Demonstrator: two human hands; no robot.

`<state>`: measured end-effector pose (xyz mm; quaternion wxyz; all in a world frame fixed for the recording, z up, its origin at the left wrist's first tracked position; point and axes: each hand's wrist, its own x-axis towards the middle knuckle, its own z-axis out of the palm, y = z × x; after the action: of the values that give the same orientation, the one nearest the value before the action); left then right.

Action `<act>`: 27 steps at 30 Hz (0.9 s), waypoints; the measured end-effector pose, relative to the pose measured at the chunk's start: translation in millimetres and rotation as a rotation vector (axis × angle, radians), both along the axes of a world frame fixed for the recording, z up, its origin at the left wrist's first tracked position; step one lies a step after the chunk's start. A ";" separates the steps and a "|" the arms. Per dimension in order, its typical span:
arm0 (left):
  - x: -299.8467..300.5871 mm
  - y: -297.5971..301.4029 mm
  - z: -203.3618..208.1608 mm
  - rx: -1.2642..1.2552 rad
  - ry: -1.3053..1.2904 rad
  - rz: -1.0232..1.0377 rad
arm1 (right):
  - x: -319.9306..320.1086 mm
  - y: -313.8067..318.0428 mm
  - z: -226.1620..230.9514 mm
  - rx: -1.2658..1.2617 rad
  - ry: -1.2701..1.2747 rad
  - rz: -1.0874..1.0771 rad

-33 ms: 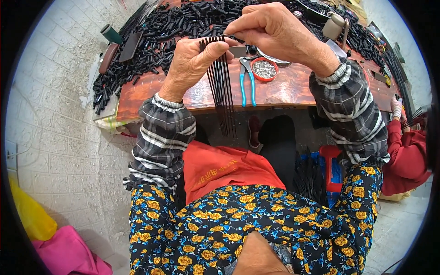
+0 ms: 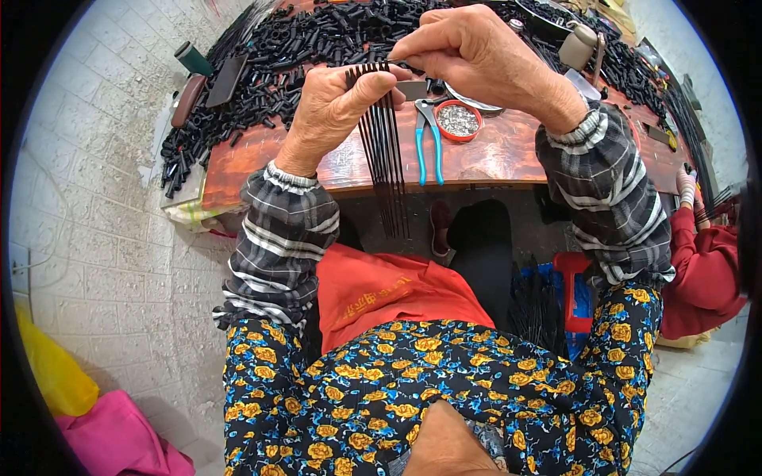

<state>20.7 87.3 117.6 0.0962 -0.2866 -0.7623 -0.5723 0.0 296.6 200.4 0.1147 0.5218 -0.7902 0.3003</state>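
My left hand (image 2: 329, 107) is closed, thumb pressed over a row of thin black umbrella ribs (image 2: 382, 151). Their upper ends show in a line above the thumb, and the long shafts hang down past the table edge. My right hand (image 2: 484, 59) is closed in a pinch just right of that row. What looks like a thin wire (image 2: 394, 61) runs from its fingertips to the end of the ribs. Below my hands, blue-handled pliers (image 2: 429, 147) lie on the table beside a red round dish (image 2: 458, 120) of small silvery metal pieces.
Heaps of short black tubular parts (image 2: 333, 36) cover the far table (image 2: 317, 163). A phone (image 2: 227, 81) and a green cup (image 2: 193, 58) stand at left, a grey flask (image 2: 577, 45) at right. A co-worker's red sleeve (image 2: 698, 270) is at far right. A red stool (image 2: 573, 289) stands below.
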 end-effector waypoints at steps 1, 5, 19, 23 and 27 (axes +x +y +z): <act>-0.8 -0.6 -0.9 -0.006 0.008 0.009 | -1.5 0.0 -1.7 0.000 0.043 0.005; -0.7 1.2 -0.8 0.019 0.006 0.010 | 1.8 -0.3 -0.5 -0.020 0.011 0.025; -2.5 0.9 2.3 -0.053 -0.004 0.026 | -4.8 0.1 -11.4 -0.100 0.021 0.037; -1.3 6.7 4.0 -0.053 -0.009 0.018 | -8.0 -1.1 -15.8 -0.228 0.050 0.117; 0.0 9.8 6.1 -0.027 0.008 0.005 | -3.6 -7.3 -11.2 -0.239 0.308 0.084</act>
<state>20.7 97.1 123.6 0.0968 -0.2885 -0.7703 -0.5604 -3.6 289.2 189.2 0.2828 0.5766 -0.6997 0.3131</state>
